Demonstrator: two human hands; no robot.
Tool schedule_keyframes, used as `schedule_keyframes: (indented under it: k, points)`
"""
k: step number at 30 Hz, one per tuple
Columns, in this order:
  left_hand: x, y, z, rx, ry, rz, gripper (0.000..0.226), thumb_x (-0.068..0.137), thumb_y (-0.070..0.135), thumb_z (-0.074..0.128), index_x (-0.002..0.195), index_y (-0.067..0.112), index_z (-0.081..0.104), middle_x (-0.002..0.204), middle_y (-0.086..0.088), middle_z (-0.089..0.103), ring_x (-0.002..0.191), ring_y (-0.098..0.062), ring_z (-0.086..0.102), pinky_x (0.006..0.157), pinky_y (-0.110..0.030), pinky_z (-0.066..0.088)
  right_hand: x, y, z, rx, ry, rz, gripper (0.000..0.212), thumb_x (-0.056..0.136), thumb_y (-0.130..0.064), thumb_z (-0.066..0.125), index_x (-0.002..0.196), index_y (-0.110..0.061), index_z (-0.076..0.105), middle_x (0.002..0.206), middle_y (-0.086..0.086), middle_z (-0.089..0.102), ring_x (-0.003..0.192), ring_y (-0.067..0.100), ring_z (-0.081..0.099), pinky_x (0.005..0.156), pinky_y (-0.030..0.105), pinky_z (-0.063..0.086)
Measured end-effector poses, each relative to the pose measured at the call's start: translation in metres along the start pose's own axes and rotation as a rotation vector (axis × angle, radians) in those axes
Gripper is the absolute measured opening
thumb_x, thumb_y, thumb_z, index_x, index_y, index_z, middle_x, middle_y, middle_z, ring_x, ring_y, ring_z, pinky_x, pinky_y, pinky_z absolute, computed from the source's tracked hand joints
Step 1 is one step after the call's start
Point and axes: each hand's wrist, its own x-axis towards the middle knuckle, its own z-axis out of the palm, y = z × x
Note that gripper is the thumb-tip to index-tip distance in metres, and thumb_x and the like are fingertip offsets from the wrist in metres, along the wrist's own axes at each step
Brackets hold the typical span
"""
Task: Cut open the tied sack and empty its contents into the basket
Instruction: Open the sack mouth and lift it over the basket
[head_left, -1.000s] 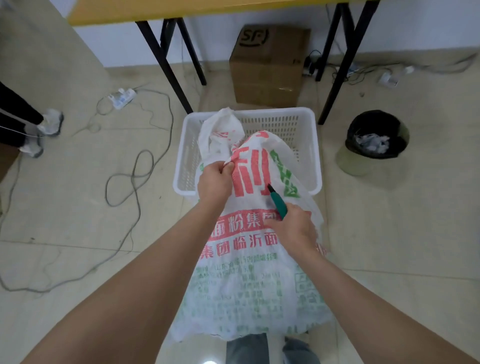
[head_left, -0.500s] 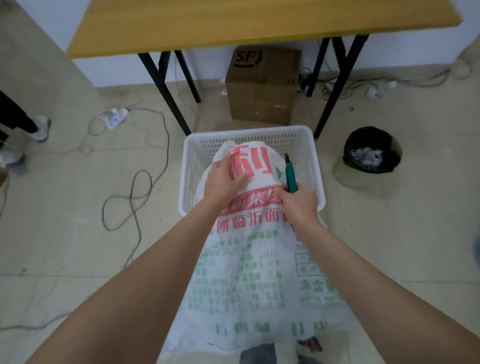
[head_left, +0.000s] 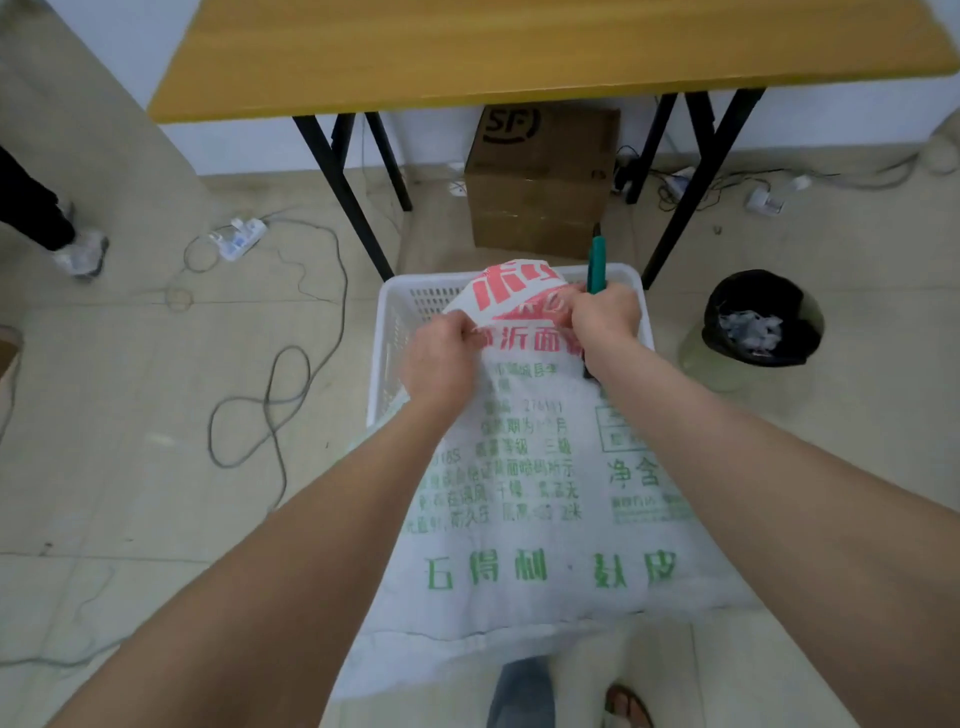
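Observation:
A white woven sack (head_left: 540, 499) with red and green printed characters is tipped forward, its upper end lying inside the white plastic basket (head_left: 387, 332) on the floor. My left hand (head_left: 441, 358) grips the sack's left side over the basket. My right hand (head_left: 605, 312) grips the sack's right side and also holds a green-handled cutter (head_left: 595, 267), which points up and away. The sack's mouth and whatever is in the basket are hidden under the sack.
A yellow table (head_left: 519, 47) on black legs stands just beyond the basket, with a cardboard box (head_left: 540, 182) under it. A black-lined bin (head_left: 761, 317) is at the right. Cables and a power strip (head_left: 239, 236) lie at the left, near another person's foot (head_left: 83, 252).
Both hands have pushed the sack further forward and down into the basket. The cutter now points upward instead of across the sack. The view has tilted up, showing more of the table.

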Motion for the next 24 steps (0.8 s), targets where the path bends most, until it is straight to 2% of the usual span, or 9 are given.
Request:
schedule_keyframes:
  k: [4, 7, 8, 10, 13, 17, 19, 21, 24]
  points:
    - [0.024, 0.019, -0.004, -0.061, -0.001, -0.076, 0.016, 0.093, 0.031, 0.054, 0.093, 0.019, 0.065, 0.082, 0.005, 0.058, 0.074, -0.014, 0.05, 0.049, -0.023, 0.027, -0.005, 0.008, -0.022, -0.402, -0.118, -0.2, 0.029, 0.085, -0.041, 0.066, 0.11, -0.026, 0.062, 0.077, -0.01, 0.06, 0.064, 0.01, 0.058, 0.056, 0.025, 0.047]
    - [0.034, 0.028, 0.0, -0.092, -0.022, -0.1, 0.016, 0.092, 0.031, 0.056, 0.094, 0.02, 0.066, 0.087, 0.002, 0.066, 0.078, -0.017, 0.058, 0.059, -0.027, 0.035, -0.023, 0.022, -0.035, -0.631, -0.248, -0.245, 0.065, 0.066, -0.05, 0.08, 0.123, -0.035, 0.053, 0.099, -0.01, 0.063, 0.084, 0.017, 0.064, 0.071, 0.034, 0.054]
    - [0.036, 0.03, 0.0, -0.102, -0.027, -0.117, 0.017, 0.092, 0.032, 0.056, 0.095, 0.02, 0.067, 0.088, 0.002, 0.065, 0.079, -0.018, 0.058, 0.061, -0.028, 0.036, -0.027, 0.028, -0.037, -0.714, -0.284, -0.252, 0.072, 0.063, -0.053, 0.081, 0.125, -0.032, 0.052, 0.105, -0.007, 0.062, 0.088, 0.019, 0.062, 0.07, 0.033, 0.052]
    - [0.04, 0.032, 0.0, -0.111, -0.03, -0.152, 0.017, 0.091, 0.033, 0.056, 0.096, 0.02, 0.067, 0.085, 0.003, 0.062, 0.078, -0.017, 0.055, 0.063, -0.028, 0.037, -0.029, 0.041, -0.039, -0.841, -0.284, -0.289, 0.056, 0.068, -0.05, 0.078, 0.111, -0.023, 0.058, 0.098, -0.004, 0.061, 0.079, 0.017, 0.059, 0.058, 0.028, 0.043]
    - [0.041, 0.032, 0.0, -0.099, -0.027, -0.132, 0.017, 0.091, 0.031, 0.057, 0.095, 0.018, 0.068, 0.084, 0.004, 0.061, 0.077, -0.015, 0.053, 0.063, -0.028, 0.036, -0.021, 0.051, -0.035, -0.743, -0.204, -0.245, 0.025, 0.085, -0.036, 0.068, 0.095, -0.015, 0.059, 0.076, -0.002, 0.056, 0.058, 0.011, 0.049, 0.046, 0.025, 0.032]
    - [0.029, 0.023, 0.005, -0.09, -0.078, -0.077, 0.024, 0.09, 0.03, 0.057, 0.11, 0.017, 0.063, 0.102, 0.0, 0.063, 0.092, -0.018, 0.06, 0.069, -0.029, 0.043, -0.011, 0.051, -0.026, -0.481, -0.163, -0.173, 0.026, 0.087, -0.031, 0.065, 0.103, -0.01, 0.064, 0.069, -0.002, 0.053, 0.055, 0.014, 0.05, 0.048, 0.026, 0.036]
    - [0.019, 0.018, 0.009, -0.044, -0.12, -0.024, 0.043, 0.086, 0.036, 0.062, 0.124, 0.02, 0.054, 0.123, -0.002, 0.054, 0.108, -0.02, 0.055, 0.086, -0.035, 0.049, -0.008, 0.039, -0.022, -0.415, -0.148, -0.186, 0.029, 0.088, -0.028, 0.063, 0.111, -0.011, 0.063, 0.069, -0.003, 0.052, 0.054, 0.012, 0.048, 0.045, 0.025, 0.032]
    - [0.006, 0.018, 0.008, -0.011, -0.213, 0.025, 0.062, 0.081, 0.049, 0.064, 0.132, 0.02, 0.047, 0.135, -0.003, 0.047, 0.12, -0.021, 0.049, 0.097, -0.041, 0.045, -0.003, 0.022, -0.019, -0.396, -0.129, -0.204, 0.029, 0.089, -0.03, 0.062, 0.115, -0.016, 0.063, 0.076, -0.002, 0.057, 0.058, 0.013, 0.051, 0.046, 0.025, 0.031]
    - [-0.009, 0.02, 0.0, 0.084, -0.355, 0.129, 0.094, 0.066, 0.067, 0.066, 0.14, 0.018, 0.036, 0.141, -0.004, 0.042, 0.127, -0.023, 0.042, 0.102, -0.045, 0.041, 0.008, 0.002, -0.012, -0.335, -0.096, -0.169, 0.028, 0.086, -0.036, 0.064, 0.107, -0.017, 0.065, 0.086, 0.001, 0.068, 0.075, 0.021, 0.065, 0.058, 0.028, 0.045]
